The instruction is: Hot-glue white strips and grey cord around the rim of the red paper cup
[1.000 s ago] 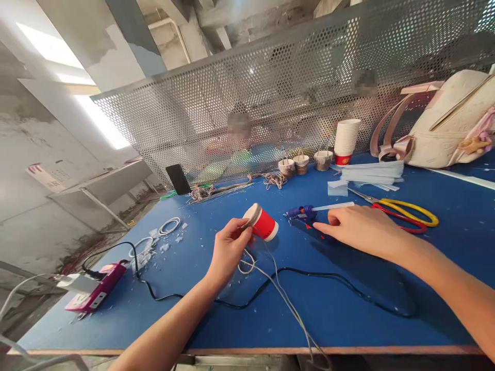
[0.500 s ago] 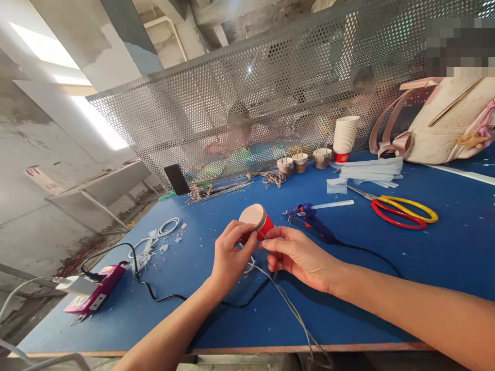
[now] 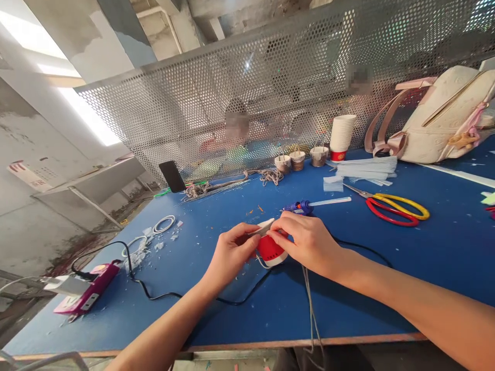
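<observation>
A red paper cup [image 3: 270,249] with a white base is between my hands, its mouth tipped up and away. Grey cord runs round the cup near its rim. My left hand [image 3: 236,250] pinches the rim from the left, fingers closed on the cup. My right hand [image 3: 301,234] has thumb and fingers pressed together at the rim's right side; the cord's hold there is partly hidden by the fingers. Loose grey cord [image 3: 310,304] hangs from below my right hand over the table's front edge. Just behind that hand lies a blue glue gun [image 3: 303,207], its handle hidden.
Scissors [image 3: 398,208] with red and yellow handles lie right, near white strips [image 3: 365,169]. Cord-wrapped cups [image 3: 297,161], a cup stack [image 3: 342,136] and a bag [image 3: 444,118] stand along the mesh screen [image 3: 185,108]. A purple power strip [image 3: 88,291] and black cable lie left.
The cup has turned so its red side and base face me, and its mouth has tipped away. My right hand has moved up to the rim, carrying the cord rightward.
</observation>
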A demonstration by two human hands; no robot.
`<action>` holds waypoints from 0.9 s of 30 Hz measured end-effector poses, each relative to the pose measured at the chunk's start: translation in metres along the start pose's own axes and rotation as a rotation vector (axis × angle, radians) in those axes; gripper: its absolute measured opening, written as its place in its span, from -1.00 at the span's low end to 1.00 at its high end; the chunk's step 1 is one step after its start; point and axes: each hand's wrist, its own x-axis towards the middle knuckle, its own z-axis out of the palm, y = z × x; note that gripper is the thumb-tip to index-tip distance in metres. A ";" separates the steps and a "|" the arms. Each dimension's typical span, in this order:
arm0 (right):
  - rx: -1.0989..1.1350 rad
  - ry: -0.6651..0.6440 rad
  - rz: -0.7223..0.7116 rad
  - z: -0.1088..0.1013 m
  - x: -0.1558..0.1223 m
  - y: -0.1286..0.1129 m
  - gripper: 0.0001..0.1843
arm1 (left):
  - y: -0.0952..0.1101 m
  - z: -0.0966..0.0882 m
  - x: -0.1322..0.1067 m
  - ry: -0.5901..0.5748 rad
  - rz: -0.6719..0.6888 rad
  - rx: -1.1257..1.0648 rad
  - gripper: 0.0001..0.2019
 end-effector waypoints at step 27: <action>0.079 -0.016 0.132 -0.002 -0.004 0.007 -0.80 | -0.008 -0.005 0.005 -0.081 -0.099 -0.192 -0.81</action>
